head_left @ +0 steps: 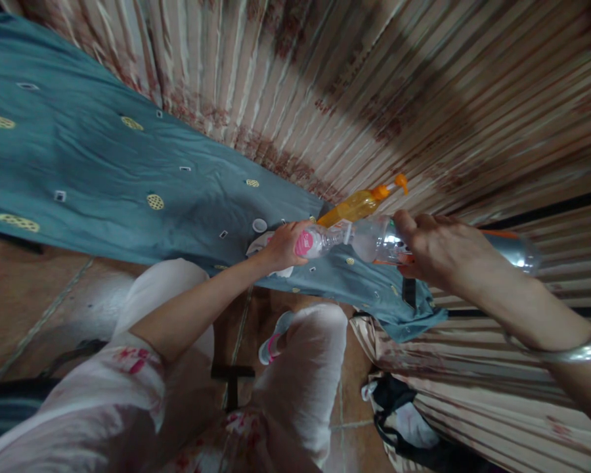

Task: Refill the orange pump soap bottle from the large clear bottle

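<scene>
My left hand [282, 248] is wrapped around a small clear plastic bottle [320, 242] with a round pink label. My right hand [436, 253] grips a larger clear plastic bottle [372, 240], which looks tilted with its neck toward the small one. The two bottle necks come together between my hands; whether they touch is hard to tell. Just behind them is a pump bottle [352, 207] of yellow-orange liquid with an orange pump head. A small round white cap [259, 225] lies beyond my left hand, and something white [284, 271], perhaps cloth or paper, is partly hidden beneath it.
A teal cloth with pineapple prints [98, 164] covers the long narrow table. Pleated patterned curtains [285, 79] hang behind it and to the right. A dark bag [398, 407] is low at the right. My knees [305, 368] are close to the table's front edge, above the tiled floor.
</scene>
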The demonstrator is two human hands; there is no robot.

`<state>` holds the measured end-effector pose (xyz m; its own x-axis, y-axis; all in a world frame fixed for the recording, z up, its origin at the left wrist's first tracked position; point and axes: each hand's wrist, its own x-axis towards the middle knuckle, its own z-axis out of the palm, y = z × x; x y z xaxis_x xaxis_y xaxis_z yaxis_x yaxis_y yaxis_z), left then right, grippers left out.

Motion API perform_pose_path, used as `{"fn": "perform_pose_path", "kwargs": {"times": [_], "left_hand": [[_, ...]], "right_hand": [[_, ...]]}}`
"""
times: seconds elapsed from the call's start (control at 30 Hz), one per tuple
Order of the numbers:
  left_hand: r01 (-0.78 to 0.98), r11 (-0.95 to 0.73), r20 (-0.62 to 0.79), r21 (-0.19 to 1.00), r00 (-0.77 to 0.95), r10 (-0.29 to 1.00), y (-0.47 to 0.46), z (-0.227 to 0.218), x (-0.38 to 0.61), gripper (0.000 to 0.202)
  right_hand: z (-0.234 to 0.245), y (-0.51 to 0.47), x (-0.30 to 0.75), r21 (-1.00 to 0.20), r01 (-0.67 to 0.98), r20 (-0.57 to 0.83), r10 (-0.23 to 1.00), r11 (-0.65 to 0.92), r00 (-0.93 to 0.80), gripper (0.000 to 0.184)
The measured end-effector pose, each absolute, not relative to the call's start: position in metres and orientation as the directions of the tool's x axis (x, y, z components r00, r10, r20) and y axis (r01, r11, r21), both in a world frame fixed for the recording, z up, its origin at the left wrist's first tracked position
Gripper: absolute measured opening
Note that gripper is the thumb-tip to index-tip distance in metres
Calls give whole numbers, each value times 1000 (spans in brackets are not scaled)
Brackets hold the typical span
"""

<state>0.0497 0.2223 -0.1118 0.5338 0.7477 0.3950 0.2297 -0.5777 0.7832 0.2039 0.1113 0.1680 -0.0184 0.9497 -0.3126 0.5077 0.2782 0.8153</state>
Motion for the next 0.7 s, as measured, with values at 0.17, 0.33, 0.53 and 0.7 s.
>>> {"fn": "perform_pose_path", "kwargs": {"times": [0.17,0.33,0.53,0.7], "left_hand": [[222,-579,397,785,536,745,222,-111,49,88],[219,-580,400,785,536,744,223,-111,49,89],[223,-577,397,785,534,746,222,-111,48,90],[234,-560,371,795,543,753,221,-106,48,90]], "right_hand": [[171,113,197,816,510,-343,938,273,47,47],[172,114,193,823,501,-337,940,270,47,50],[174,115,186,825,508,-341,935,245,103,51],[174,116,183,832,496,-358,924,250,135,46]]}}
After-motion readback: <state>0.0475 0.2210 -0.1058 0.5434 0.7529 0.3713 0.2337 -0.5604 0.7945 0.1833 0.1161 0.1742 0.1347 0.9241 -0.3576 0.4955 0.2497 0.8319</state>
